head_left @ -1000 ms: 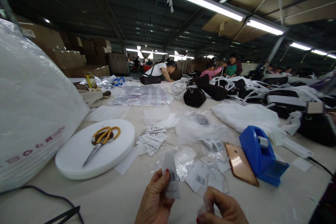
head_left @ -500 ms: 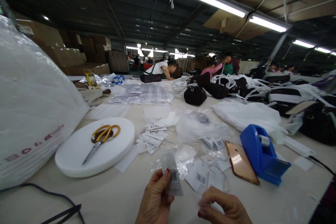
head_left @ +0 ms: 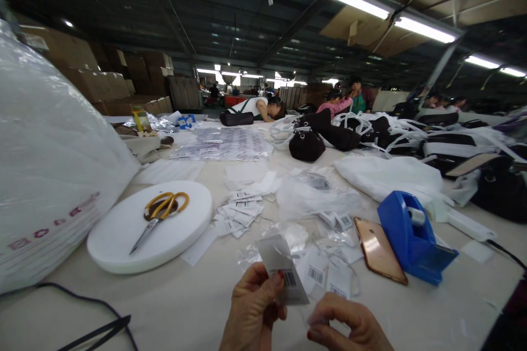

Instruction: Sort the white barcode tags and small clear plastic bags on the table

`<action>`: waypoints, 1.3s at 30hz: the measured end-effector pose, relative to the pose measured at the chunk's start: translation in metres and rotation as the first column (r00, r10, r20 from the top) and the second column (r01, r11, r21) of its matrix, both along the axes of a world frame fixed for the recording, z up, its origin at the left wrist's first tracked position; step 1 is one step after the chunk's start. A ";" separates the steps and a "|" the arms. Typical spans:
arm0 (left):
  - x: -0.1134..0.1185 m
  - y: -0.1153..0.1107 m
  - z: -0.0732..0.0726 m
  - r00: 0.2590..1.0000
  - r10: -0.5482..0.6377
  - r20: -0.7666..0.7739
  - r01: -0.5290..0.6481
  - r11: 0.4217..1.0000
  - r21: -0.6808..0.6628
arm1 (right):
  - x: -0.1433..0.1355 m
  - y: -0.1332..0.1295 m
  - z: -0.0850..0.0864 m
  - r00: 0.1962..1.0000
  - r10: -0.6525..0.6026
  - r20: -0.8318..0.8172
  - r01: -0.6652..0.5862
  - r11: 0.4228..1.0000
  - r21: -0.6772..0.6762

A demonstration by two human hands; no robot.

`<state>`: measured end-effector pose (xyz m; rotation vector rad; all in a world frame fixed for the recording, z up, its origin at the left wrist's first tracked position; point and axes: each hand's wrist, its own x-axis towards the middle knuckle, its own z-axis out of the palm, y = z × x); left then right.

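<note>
Working at the counter (head_left: 173, 307): white round board (head_left: 123, 233) with yellow scissors (head_left: 158, 216) to the left, blue tape dispenser (head_left: 414, 238) and phone (head_left: 379, 249) to the right. My left hand (head_left: 253, 312) has its grip clamped on a barcode tag (head_left: 284, 271), held low and centre above the counter. My right hand (head_left: 349, 329) pinches a clear scrap just beside the tag.

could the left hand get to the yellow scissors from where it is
Probably yes, but not while it is full: the left hand pinches a barcode tag. The scissors lie uncovered on the white round disc to its left, with only bare table between.
</note>
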<state>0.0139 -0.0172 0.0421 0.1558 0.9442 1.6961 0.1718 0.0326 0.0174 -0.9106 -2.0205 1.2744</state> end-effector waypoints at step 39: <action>0.006 0.004 -0.015 0.999 -0.046 -0.017 0.046 0.998 -0.043 | -0.009 0.003 0.029 0.889 0.032 -0.457 -0.295 0.803 -0.518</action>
